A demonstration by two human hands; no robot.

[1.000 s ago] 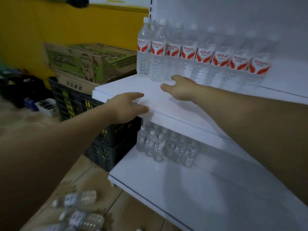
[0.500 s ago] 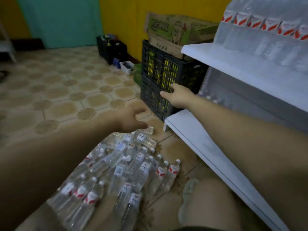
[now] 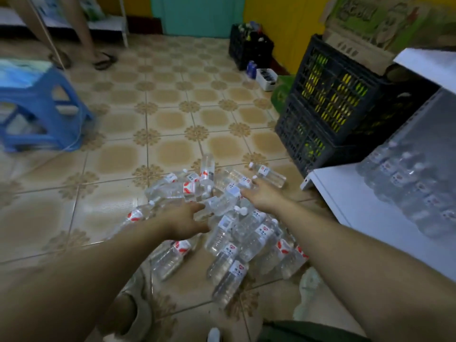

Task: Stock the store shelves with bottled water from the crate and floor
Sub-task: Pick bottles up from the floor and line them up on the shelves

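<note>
At the left edge a blue stool [image 3: 37,114] is smeared and cut off. A person's legs [image 3: 82,28] at the upper left are cropped by the top edge, as is the cardboard box [image 3: 370,18] at the upper right (its print unreadable). The shelved bottles [image 3: 407,183] at the right are a blur, and their shelf [image 3: 345,201] runs off the right edge. In the floor pile [image 3: 237,233] the labels are too small to read. Whether the left hand [image 3: 182,218] touches a bottle cannot be told.
</note>
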